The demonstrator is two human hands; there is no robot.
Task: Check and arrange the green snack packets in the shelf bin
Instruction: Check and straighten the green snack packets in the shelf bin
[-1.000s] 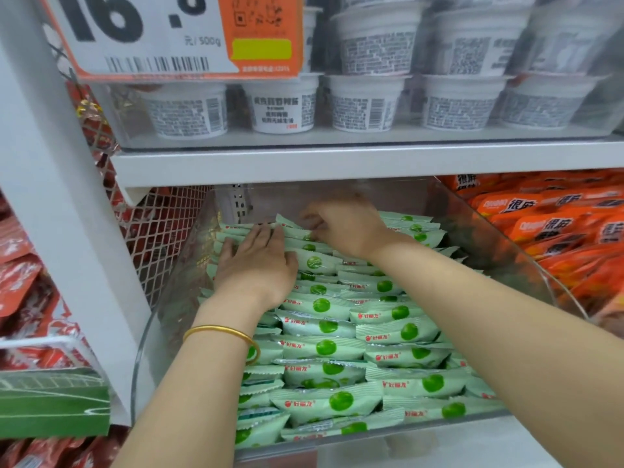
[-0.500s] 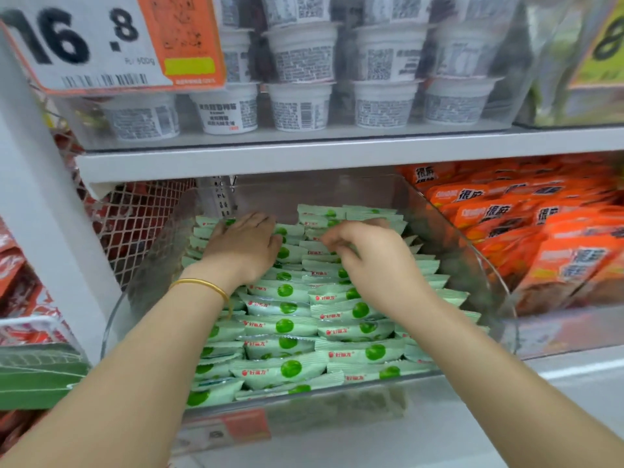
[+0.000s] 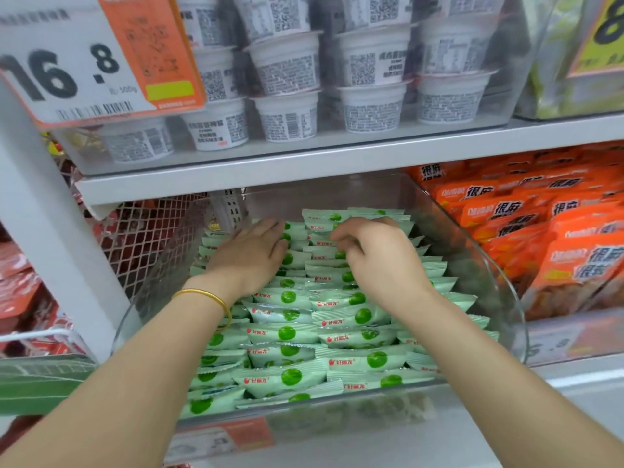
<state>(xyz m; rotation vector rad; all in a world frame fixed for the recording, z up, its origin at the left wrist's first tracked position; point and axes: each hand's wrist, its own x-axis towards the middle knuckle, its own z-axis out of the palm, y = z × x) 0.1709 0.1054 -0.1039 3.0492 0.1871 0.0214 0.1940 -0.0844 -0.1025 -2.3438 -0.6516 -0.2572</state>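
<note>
Several pale green snack packets [image 3: 290,332] with dark green dots lie in overlapping rows inside a clear plastic shelf bin [image 3: 506,298]. My left hand [image 3: 250,255], a gold bangle on its wrist, lies flat with straight fingers on the packets at the bin's back left. My right hand [image 3: 374,258] hovers over the back middle rows with its fingers curled downward onto the packets. Whether it pinches one is hidden by the fingers.
White cups [image 3: 287,116] are stacked on the shelf above, behind an orange and white price tag [image 3: 101,59]. Orange packets [image 3: 557,231] fill the bin to the right. A wire mesh divider [image 3: 148,238] and a white upright [image 3: 50,231] stand at the left.
My right hand has drawn back from the far rear of the bin toward the middle rows and its fingers have curled. My left hand has stayed flat on the back left packets.
</note>
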